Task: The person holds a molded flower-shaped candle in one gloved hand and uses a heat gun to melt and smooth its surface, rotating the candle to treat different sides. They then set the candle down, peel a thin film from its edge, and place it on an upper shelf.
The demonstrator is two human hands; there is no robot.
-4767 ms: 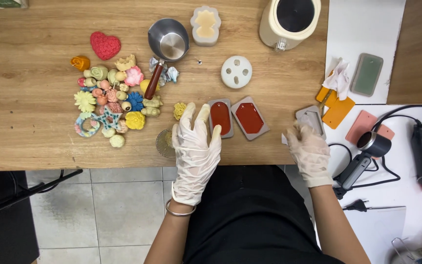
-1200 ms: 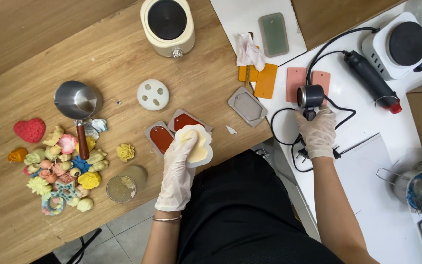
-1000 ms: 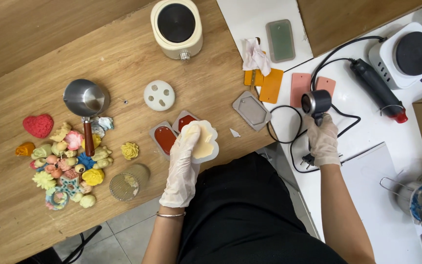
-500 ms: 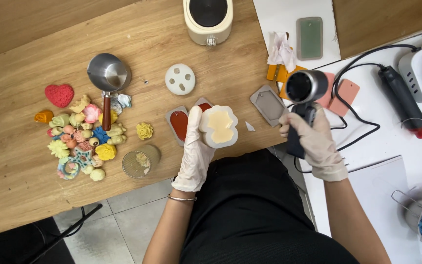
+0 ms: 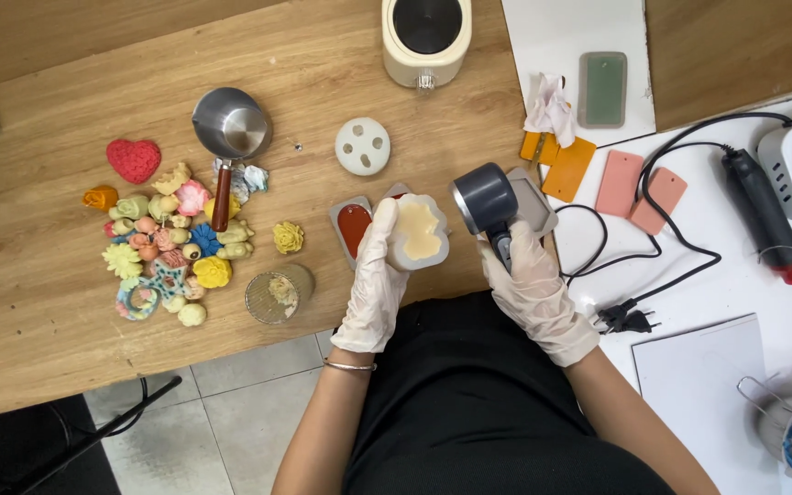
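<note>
Over wooden table [image 5: 66, 302], left hand [image 5: 379, 275] gripping cream mould [image 5: 417, 233], right hand [image 5: 529, 284] gripping heat gun [image 5: 486, 203]

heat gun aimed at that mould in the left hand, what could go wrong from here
1. The heat gun in the right hand points its nozzle close to the gloved left hand gripping the pale mould; the thin glove could scorch.
2. The mould is held above the table edge, so softened filling may drip on the lap.
3. The black cord loops near the elbow and might snag.
</note>
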